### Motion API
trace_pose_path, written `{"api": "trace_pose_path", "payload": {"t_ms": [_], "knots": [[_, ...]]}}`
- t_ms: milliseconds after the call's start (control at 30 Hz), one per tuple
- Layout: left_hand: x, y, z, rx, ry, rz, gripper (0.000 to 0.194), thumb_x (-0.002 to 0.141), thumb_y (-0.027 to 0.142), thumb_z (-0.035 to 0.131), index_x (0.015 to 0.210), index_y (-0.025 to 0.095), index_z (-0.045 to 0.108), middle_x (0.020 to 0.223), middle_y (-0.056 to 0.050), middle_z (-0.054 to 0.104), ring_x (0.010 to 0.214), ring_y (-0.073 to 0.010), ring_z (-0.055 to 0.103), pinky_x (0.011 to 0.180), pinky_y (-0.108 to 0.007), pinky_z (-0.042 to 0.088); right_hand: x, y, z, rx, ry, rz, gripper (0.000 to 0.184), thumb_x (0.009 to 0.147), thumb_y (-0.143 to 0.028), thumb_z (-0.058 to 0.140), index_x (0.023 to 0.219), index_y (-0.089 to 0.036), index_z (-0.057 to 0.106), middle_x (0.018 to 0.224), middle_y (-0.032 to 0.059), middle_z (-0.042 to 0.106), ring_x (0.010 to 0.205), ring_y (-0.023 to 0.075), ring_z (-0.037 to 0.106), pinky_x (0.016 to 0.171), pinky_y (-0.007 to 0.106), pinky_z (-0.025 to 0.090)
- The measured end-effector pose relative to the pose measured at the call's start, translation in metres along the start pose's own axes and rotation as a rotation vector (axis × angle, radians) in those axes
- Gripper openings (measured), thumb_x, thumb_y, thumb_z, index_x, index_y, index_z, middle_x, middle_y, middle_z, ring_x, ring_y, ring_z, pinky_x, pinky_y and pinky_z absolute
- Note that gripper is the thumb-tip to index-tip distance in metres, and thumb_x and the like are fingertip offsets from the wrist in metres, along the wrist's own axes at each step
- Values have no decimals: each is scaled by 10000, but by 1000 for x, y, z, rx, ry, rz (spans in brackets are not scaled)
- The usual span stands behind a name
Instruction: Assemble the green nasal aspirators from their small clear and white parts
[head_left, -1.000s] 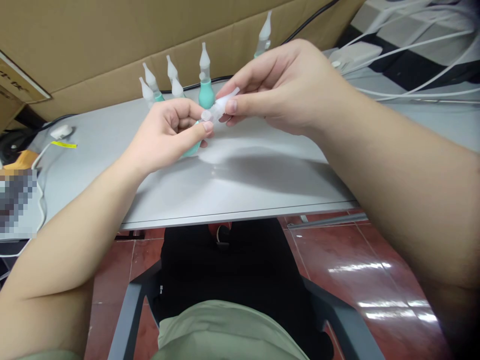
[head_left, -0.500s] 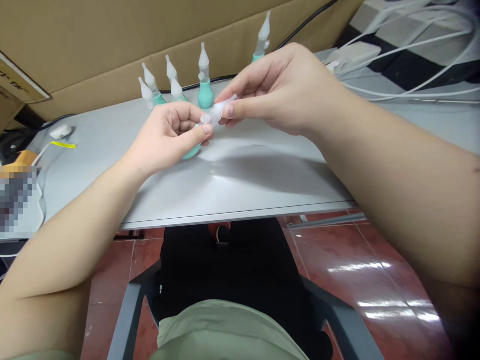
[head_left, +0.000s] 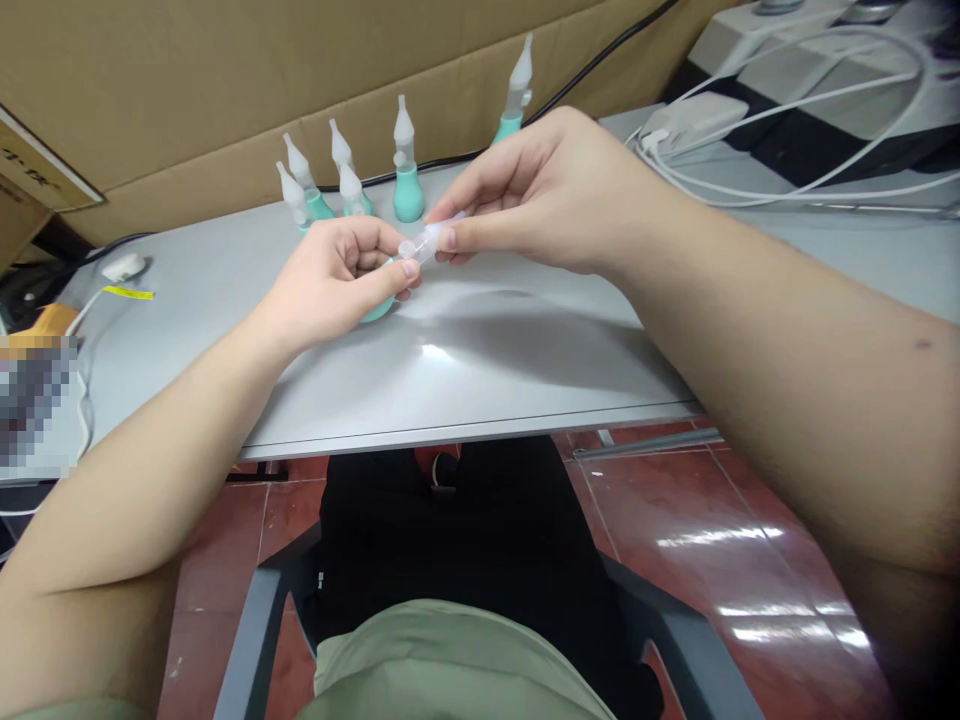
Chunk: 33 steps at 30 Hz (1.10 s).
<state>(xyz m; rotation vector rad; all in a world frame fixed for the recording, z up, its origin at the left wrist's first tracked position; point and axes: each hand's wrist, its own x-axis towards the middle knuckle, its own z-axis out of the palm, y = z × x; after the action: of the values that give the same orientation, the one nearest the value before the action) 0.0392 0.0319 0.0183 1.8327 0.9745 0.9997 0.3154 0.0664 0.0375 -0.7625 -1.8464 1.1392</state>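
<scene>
A nasal aspirator with a teal bulb (head_left: pixel 378 308) and a clear tube (head_left: pixel 421 247) is held tilted just above the table. My left hand (head_left: pixel 337 268) grips it around the tube's lower end, its fingers hiding part of the bulb. With thumb and fingers, my right hand (head_left: pixel 536 195) pinches the whitish soft nozzle (head_left: pixel 435 236) at the tube's upper end. Behind my hands, several similar aspirators stand upright, including one in the middle (head_left: pixel 408 185) and one at the right (head_left: pixel 514 100) partly hidden by my right hand.
The grey table (head_left: pixel 480 400) runs against a cardboard wall (head_left: pixel 225 90). White cables (head_left: pixel 795 190) and a white adapter (head_left: pixel 697 120) lie at the right. On the left are a small white device (head_left: pixel 124 266) and a yellow tag (head_left: pixel 130 293). A black cable passes behind the aspirators.
The view has shifted slightly. The right hand has moved a little left and down along the nozzle, and less of the nozzle's tip shows. Both hands keep their hold.
</scene>
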Motion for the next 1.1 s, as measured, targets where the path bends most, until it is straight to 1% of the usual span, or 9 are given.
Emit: {"api": "trace_pose_path", "payload": {"t_ms": [167, 300, 400, 500, 667, 767, 900, 1000, 1100], "knots": [[1, 5, -3, 13, -10, 31, 463, 921, 568, 1200, 1019, 217, 915, 885, -44, 876, 730, -148, 785, 611, -255, 562, 1, 0, 9, 195, -1, 64, 284, 1011, 32, 1015, 947, -245, 1016, 906, 57, 937, 802, 190, 895, 806, 263, 786], [2, 6, -6, 30, -2, 46, 533, 919, 645, 1199, 1022, 213, 905, 908, -50, 879, 712, -136, 757, 592, -255, 537, 2, 2, 13, 297, -3, 65, 271, 1042, 11, 1008, 950, -244, 1010, 919, 46, 939, 825, 179, 894, 827, 253, 784], [3, 4, -7, 22, -13, 14, 486, 932, 579, 1200, 1015, 209, 895, 893, -53, 876, 707, -142, 751, 599, -259, 543, 2, 2, 15, 304, -11, 67, 284, 1016, 25, 1020, 926, -243, 996, 916, 36, 936, 818, 166, 878, 818, 236, 768], [3, 4, -6, 9, -7, -31, 324, 963, 398, 1159, 997, 204, 901, 869, -51, 877, 698, -142, 746, 602, -254, 540, 0, 3, 17, 280, -11, 67, 297, 1013, 10, 1026, 886, -253, 969, 909, 23, 928, 823, 155, 866, 813, 220, 754], [-1, 8, -2, 4, 7, -102, 134, 969, 186, 1041, 967, 189, 907, 848, -52, 886, 703, -133, 764, 614, -233, 538, 0, 10, 14, 218, -55, 78, 266, 967, -118, 1157, 921, -283, 954, 975, 0, 935, 865, 162, 865, 914, 268, 801], [-3, 10, 1, 5, -1, -132, 198, 903, 218, 1096, 933, 185, 904, 825, -61, 884, 662, -118, 718, 574, -222, 488, 1, 16, 11, 201, -86, 110, 271, 942, -153, 1199, 920, -270, 955, 936, 17, 918, 839, 166, 872, 896, 264, 801], [-3, 9, 2, 14, -9, -137, 347, 823, 357, 1193, 908, 200, 895, 815, -73, 873, 661, -139, 710, 559, -246, 476, 2, 19, 11, 201, -90, 104, 305, 886, -207, 1255, 899, -291, 962, 921, 13, 911, 833, 169, 870, 869, 264, 794], [-2, 7, 0, 36, -8, -107, 360, 851, 417, 1180, 934, 213, 895, 836, -78, 870, 693, -162, 728, 575, -275, 492, 3, 18, 12, 219, -81, 92, 322, 858, -209, 1269, 883, -301, 961, 938, 7, 913, 845, 176, 870, 908, 294, 814], [-2, 5, -1, 51, -6, -86, 327, 886, 408, 1146, 954, 218, 888, 858, -80, 874, 711, -170, 730, 591, -289, 498, 3, 16, 14, 237, -75, 94, 298, 878, -151, 1235, 891, -279, 966, 961, 22, 920, 832, 161, 869, 909, 265, 799]]}}
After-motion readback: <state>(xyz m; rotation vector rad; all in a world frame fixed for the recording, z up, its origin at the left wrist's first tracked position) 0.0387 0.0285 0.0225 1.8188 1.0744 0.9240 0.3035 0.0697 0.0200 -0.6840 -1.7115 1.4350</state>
